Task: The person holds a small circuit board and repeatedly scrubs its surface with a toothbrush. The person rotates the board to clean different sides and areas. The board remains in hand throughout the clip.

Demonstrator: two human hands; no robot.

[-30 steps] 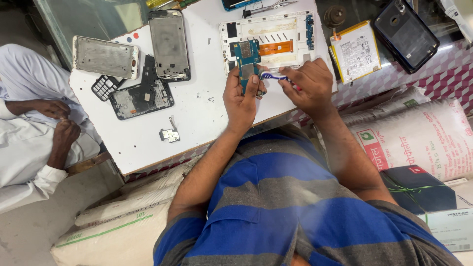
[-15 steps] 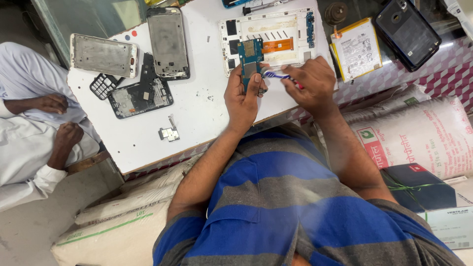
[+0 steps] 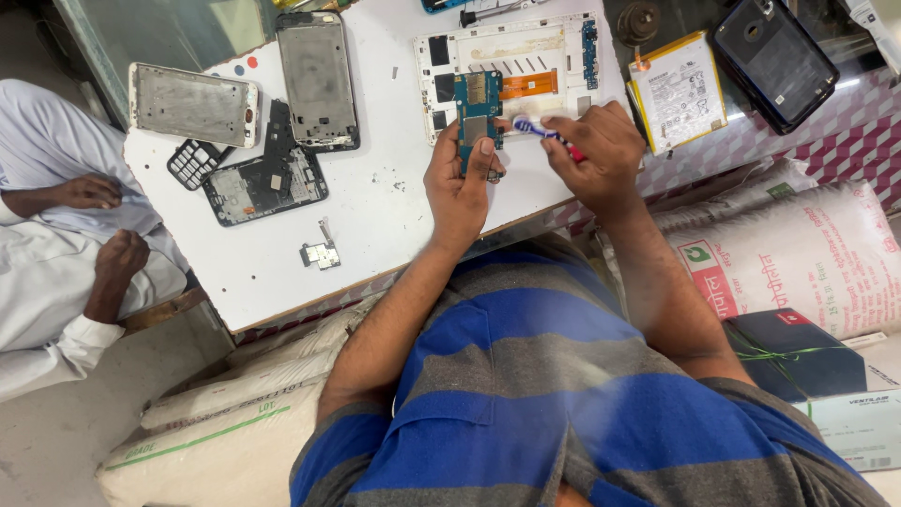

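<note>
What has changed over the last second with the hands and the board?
Very little. The left hand keeps hold of the blue circuit board, and the right hand keeps the brush at the board's right edge; any brush stroke is too small to tell. The view drifts slightly. The white frame, battery and the parts on the left of the table stayed put.

The left hand (image 3: 460, 183) pinches a blue-green circuit board (image 3: 478, 111) upright over the white phone frame (image 3: 511, 68), thumb pressed to its face, while the right hand (image 3: 601, 155) holds a blue-and-white brush (image 3: 533, 128) with its head against the board's edge. On the white table (image 3: 375, 202) lie two silver phone frames (image 3: 192, 103), a dark mid-frame (image 3: 267, 183), a battery (image 3: 678, 91) and a black phone case (image 3: 774, 58). At the left sits another person in white, hands (image 3: 103, 225) resting in the lap.
</note>
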